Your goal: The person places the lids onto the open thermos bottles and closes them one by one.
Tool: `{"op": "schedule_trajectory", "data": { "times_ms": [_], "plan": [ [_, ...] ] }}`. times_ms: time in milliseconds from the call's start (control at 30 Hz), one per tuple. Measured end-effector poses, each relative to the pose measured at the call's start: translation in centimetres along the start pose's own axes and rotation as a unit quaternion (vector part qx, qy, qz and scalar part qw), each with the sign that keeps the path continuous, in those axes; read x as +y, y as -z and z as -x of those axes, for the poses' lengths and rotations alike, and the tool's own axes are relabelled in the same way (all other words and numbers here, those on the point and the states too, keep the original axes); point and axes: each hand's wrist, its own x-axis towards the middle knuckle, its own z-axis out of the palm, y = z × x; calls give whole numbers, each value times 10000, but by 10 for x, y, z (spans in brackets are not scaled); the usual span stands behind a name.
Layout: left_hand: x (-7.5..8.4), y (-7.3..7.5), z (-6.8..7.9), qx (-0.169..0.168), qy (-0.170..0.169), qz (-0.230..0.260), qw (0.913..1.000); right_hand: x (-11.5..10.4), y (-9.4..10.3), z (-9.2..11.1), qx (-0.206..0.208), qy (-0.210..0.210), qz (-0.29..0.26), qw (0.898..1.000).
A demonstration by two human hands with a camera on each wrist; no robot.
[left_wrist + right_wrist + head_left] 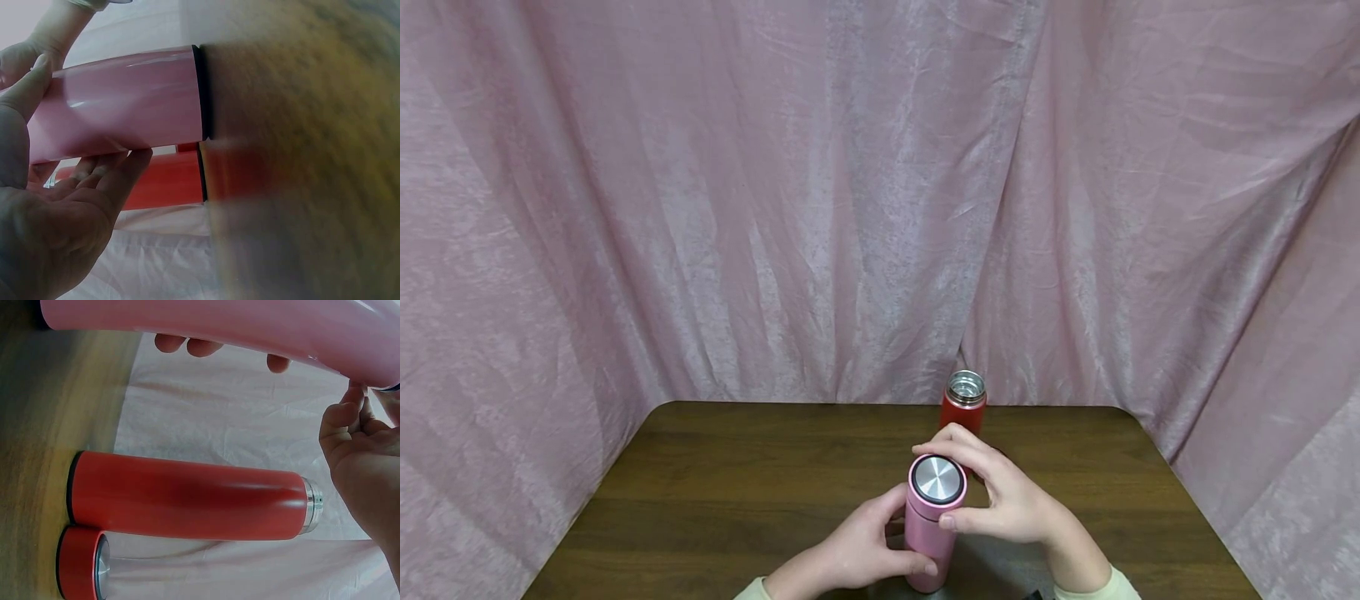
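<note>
A pink thermos bottle (927, 540) stands upright at the front of the wooden table, its black base right at the wood in the left wrist view. Its pink lid (937, 482), topped by a shiny silver disc, is on. My left hand (867, 543) grips the body low down, thumb on the near side. Around the lid, the thumb and fingers of my right hand (1011, 497) hold it from the right. Behind stands a red thermos bottle (187, 497) without a lid, its steel neck (314, 505) showing.
Beside the red bottle's base sits a red lid (80, 562), seen in the right wrist view. The brown wooden table (760, 467) has rounded back corners. Pink curtains (790, 208) hang close behind it and along both sides.
</note>
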Motion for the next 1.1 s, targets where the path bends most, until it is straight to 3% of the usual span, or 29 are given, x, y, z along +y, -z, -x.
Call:
{"op": "schedule_trajectory", "data": {
  "times_ms": [300, 533, 700, 867, 1100],
  "plan": [
    [0, 0, -1, 5, -30, -2, 10000, 1, -1, 1, 239, -211, -199, 9993],
    [2, 0, -1, 1, -16, 4, 10000, 0, -3, -1, 428, -396, 31, 9983],
    [1, 0, -1, -9, -18, -10, 10000, 0, -3, 0, 316, -438, 150, 9984],
    [1, 0, 0, -14, -5, -24, 10000, 0, 0, 2, 18, -171, 280, 9995],
    [1, 1, 0, -21, 15, 12, 10000, 1, 0, 1, -20, -11, -27, 10000]
  ]
}}
